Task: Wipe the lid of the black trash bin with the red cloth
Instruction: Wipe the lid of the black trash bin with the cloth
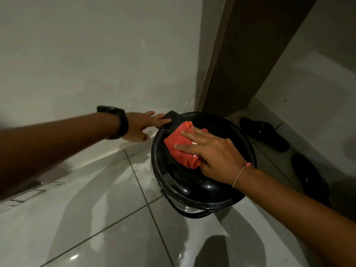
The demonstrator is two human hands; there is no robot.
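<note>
A round black trash bin stands on the tiled floor near the wall corner, and its glossy lid [194, 182] is closed. A crumpled red cloth [178, 146] lies on the far left part of the lid. My right hand [213, 153] presses flat on the cloth, fingers spread over it. My left hand [143, 125], with a black watch on the wrist, reaches to the lid's hinge tab [172, 117] at the back and touches it with the fingertips.
A white wall runs behind the bin and a dark wooden door frame [240, 60] rises just right of it. Two black sandals [264, 132] lie on the floor to the right. Glossy pale floor tiles [107, 218] spread to the front and left.
</note>
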